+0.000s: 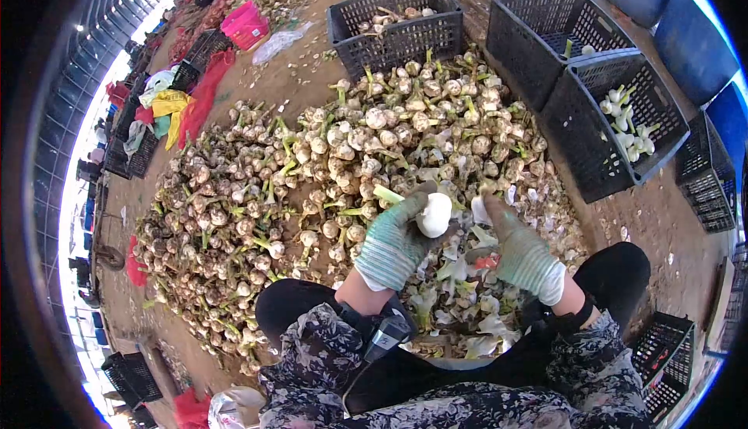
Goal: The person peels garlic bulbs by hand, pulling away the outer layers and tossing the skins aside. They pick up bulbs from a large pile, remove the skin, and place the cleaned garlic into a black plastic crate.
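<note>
My left hand (397, 238), in a green and white glove, is closed around a clean white garlic bulb (435, 215) whose pale green stem points to the left. Just right of the bulb is my right hand (518, 246), gloved too, with a white piece of skin (480, 210) at its fingertips. Something red shows beneath that hand, too unclear to name. Below both hands lie loose garlic skins (460, 296). Around them spreads a large heap of unpeeled garlic bulbs (226, 203) with short stems.
A black crate (397, 45) behind the heap holds some bulbs. Peeled garlic lies in a right-hand crate (580, 133), beside another black crate (514, 55). A pink basket (245, 25) and red netting (204, 94) are at the upper left. A person sits far back.
</note>
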`<move>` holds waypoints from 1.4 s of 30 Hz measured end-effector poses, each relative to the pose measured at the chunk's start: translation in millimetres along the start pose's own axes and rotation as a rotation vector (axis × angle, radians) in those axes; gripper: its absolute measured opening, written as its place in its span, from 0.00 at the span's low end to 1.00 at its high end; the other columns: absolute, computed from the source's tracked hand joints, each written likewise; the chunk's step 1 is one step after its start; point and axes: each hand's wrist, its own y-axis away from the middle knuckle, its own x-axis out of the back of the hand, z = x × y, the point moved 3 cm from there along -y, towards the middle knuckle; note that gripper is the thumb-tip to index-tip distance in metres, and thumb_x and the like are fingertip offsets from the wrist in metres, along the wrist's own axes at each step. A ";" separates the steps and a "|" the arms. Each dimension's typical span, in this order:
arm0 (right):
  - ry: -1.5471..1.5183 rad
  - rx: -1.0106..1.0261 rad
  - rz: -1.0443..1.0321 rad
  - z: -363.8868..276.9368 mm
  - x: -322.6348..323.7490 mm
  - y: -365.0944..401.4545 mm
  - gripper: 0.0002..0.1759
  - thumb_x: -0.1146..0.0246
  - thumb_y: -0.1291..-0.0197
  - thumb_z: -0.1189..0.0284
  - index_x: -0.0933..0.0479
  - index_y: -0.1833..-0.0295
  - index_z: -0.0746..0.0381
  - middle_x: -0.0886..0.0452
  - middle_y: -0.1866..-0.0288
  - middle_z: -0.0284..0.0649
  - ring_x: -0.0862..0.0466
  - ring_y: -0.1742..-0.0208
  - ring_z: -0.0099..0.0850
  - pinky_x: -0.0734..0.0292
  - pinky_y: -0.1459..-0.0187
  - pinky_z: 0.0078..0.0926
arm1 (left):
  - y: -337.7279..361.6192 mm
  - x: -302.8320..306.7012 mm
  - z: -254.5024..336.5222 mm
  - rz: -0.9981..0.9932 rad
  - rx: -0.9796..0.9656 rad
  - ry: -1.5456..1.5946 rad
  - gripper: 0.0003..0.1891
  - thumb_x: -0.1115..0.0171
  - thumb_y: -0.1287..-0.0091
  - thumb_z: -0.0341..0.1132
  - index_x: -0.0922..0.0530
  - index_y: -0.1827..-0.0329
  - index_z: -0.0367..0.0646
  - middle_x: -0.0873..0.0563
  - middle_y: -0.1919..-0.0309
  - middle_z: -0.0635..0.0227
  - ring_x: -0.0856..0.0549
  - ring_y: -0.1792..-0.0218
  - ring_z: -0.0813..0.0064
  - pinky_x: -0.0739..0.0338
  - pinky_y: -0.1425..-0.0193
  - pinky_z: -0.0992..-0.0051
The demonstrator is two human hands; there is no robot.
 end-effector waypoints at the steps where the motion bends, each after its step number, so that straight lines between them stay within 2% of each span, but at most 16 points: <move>1: 0.009 0.048 0.073 1.3 -2.2 0.3 0.32 0.35 0.53 0.68 0.33 0.39 0.59 0.26 0.47 0.50 0.23 0.49 0.45 0.28 0.50 0.36 | 0.9 -1.6 0.0 -0.039 -0.038 -0.019 0.16 0.46 0.35 0.37 0.28 0.48 0.38 0.22 0.53 0.60 0.21 0.53 0.63 0.22 0.51 0.57; 3: 0.078 -0.225 -0.294 -13.3 12.3 1.2 0.39 0.32 0.54 0.65 0.38 0.36 0.61 0.31 0.40 0.51 0.27 0.45 0.48 0.32 0.45 0.38 | 3.1 -4.2 2.4 -0.037 -0.094 -0.123 0.17 0.43 0.35 0.41 0.27 0.48 0.39 0.21 0.54 0.64 0.20 0.55 0.68 0.19 0.55 0.63; 6: 0.569 -0.195 -0.325 -23.9 15.6 2.6 0.32 0.33 0.53 0.65 0.31 0.40 0.60 0.24 0.50 0.50 0.24 0.47 0.42 0.30 0.47 0.34 | 7.0 -8.7 11.8 0.137 -0.237 -0.313 0.21 0.40 0.39 0.50 0.22 0.56 0.40 0.18 0.66 0.69 0.18 0.67 0.77 0.21 0.67 0.78; 8: 0.056 0.340 0.205 -14.4 4.4 9.6 0.37 0.32 0.55 0.69 0.36 0.36 0.59 0.27 0.45 0.50 0.27 0.43 0.43 0.33 0.43 0.34 | 7.8 -11.6 11.5 0.181 -0.173 -0.296 0.16 0.39 0.39 0.49 0.22 0.63 0.44 0.17 0.72 0.70 0.18 0.75 0.76 0.23 0.74 0.79; 12: -0.482 0.316 0.376 -70.1 -13.4 15.3 0.46 0.31 0.55 0.72 0.47 0.31 0.62 0.29 0.42 0.50 0.29 0.42 0.37 0.33 0.41 0.28 | 17.6 -25.8 -6.1 0.174 -0.273 -0.377 0.23 0.41 0.40 0.54 0.22 0.57 0.41 0.18 0.68 0.67 0.19 0.68 0.74 0.22 0.68 0.78; 15: -1.396 0.018 -0.059 -44.1 -17.9 -13.6 0.26 0.36 0.47 0.70 0.34 0.42 0.61 0.23 0.54 0.41 0.23 0.54 0.30 0.26 0.52 0.25 | 31.6 -43.4 12.7 -0.026 -0.288 0.026 0.27 0.42 0.40 0.54 0.29 0.47 0.41 0.23 0.56 0.64 0.26 0.52 0.71 0.33 0.46 0.68; 18: -1.158 0.193 0.168 28.6 4.0 -50.0 0.11 0.41 0.43 0.73 0.29 0.54 0.61 0.24 0.64 0.36 0.23 0.61 0.28 0.24 0.57 0.29 | 12.6 -13.3 33.9 0.195 -0.500 -0.113 0.18 0.41 0.39 0.48 0.26 0.55 0.45 0.24 0.64 0.71 0.26 0.62 0.74 0.34 0.53 0.73; 20: -1.887 0.184 -0.097 58.1 64.9 -83.2 0.08 0.43 0.44 0.78 0.31 0.58 0.67 0.26 0.67 0.39 0.24 0.64 0.29 0.24 0.59 0.27 | 26.3 -11.2 56.1 0.245 -0.572 -0.074 0.15 0.40 0.40 0.44 0.26 0.56 0.46 0.23 0.66 0.71 0.26 0.62 0.75 0.33 0.53 0.72; 24: -1.764 -0.097 0.635 75.4 135.5 -140.1 0.11 0.46 0.41 0.70 0.30 0.54 0.63 0.26 0.59 0.41 0.23 0.61 0.34 0.24 0.61 0.35 | 46.9 6.5 91.8 0.217 -0.589 0.056 0.10 0.44 0.39 0.37 0.23 0.60 0.42 0.20 0.66 0.68 0.22 0.65 0.71 0.28 0.56 0.69; 26: -1.334 -0.026 0.176 114.8 92.1 -183.7 0.10 0.47 0.45 0.81 0.31 0.56 0.67 0.25 0.57 0.41 0.23 0.57 0.35 0.24 0.57 0.26 | 43.5 25.6 101.8 0.286 -0.647 0.059 0.09 0.46 0.38 0.36 0.22 0.61 0.41 0.19 0.68 0.67 0.21 0.66 0.70 0.25 0.58 0.69; 27: -1.186 -0.441 0.462 36.8 49.2 -152.4 0.09 0.46 0.45 0.79 0.27 0.57 0.67 0.22 0.61 0.39 0.21 0.61 0.34 0.26 0.60 0.23 | 41.9 33.7 103.7 0.284 -0.629 0.042 0.09 0.46 0.38 0.36 0.22 0.61 0.41 0.19 0.68 0.67 0.21 0.66 0.70 0.25 0.58 0.69; 28: -0.505 -0.383 0.225 66.0 13.3 -171.8 0.11 0.42 0.46 0.77 0.26 0.56 0.67 0.20 0.61 0.39 0.20 0.62 0.33 0.25 0.60 0.26 | 41.4 39.6 106.6 0.278 -0.614 0.024 0.09 0.46 0.38 0.36 0.22 0.61 0.40 0.19 0.68 0.67 0.21 0.66 0.70 0.25 0.58 0.69; 31: -0.739 -0.344 0.198 102.2 -130.5 -177.4 0.25 0.38 0.47 0.72 0.30 0.42 0.59 0.22 0.53 0.48 0.22 0.53 0.40 0.28 0.50 0.33 | 36.1 40.3 109.6 0.264 -0.557 0.024 0.09 0.46 0.38 0.35 0.22 0.61 0.40 0.19 0.67 0.67 0.20 0.66 0.70 0.24 0.57 0.68; 32: 0.084 -0.031 0.018 33.3 -120.1 -143.9 0.25 0.40 0.44 0.66 0.32 0.42 0.62 0.28 0.47 0.51 0.25 0.49 0.44 0.29 0.47 0.36 | 33.6 39.4 107.0 0.287 -0.554 0.021 0.09 0.46 0.38 0.35 0.23 0.61 0.40 0.19 0.66 0.67 0.20 0.65 0.70 0.24 0.56 0.68; 34: 0.470 0.201 -0.109 -1.0 -172.9 -131.9 0.32 0.35 0.51 0.69 0.35 0.38 0.52 0.27 0.49 0.46 0.28 0.47 0.40 0.34 0.45 0.36 | 28.1 43.8 103.9 0.285 -0.557 -0.042 0.10 0.47 0.37 0.35 0.23 0.59 0.39 0.19 0.64 0.65 0.20 0.64 0.68 0.25 0.55 0.68; 42: 0.651 0.744 -0.210 83.9 -279.0 -47.5 0.34 0.34 0.54 0.56 0.30 0.41 0.57 0.43 0.31 0.42 0.46 0.30 0.44 0.45 0.35 0.42 | 48.7 43.6 103.3 0.334 -0.555 -0.098 0.11 0.47 0.38 0.34 0.22 0.58 0.37 0.18 0.64 0.63 0.20 0.63 0.67 0.26 0.53 0.66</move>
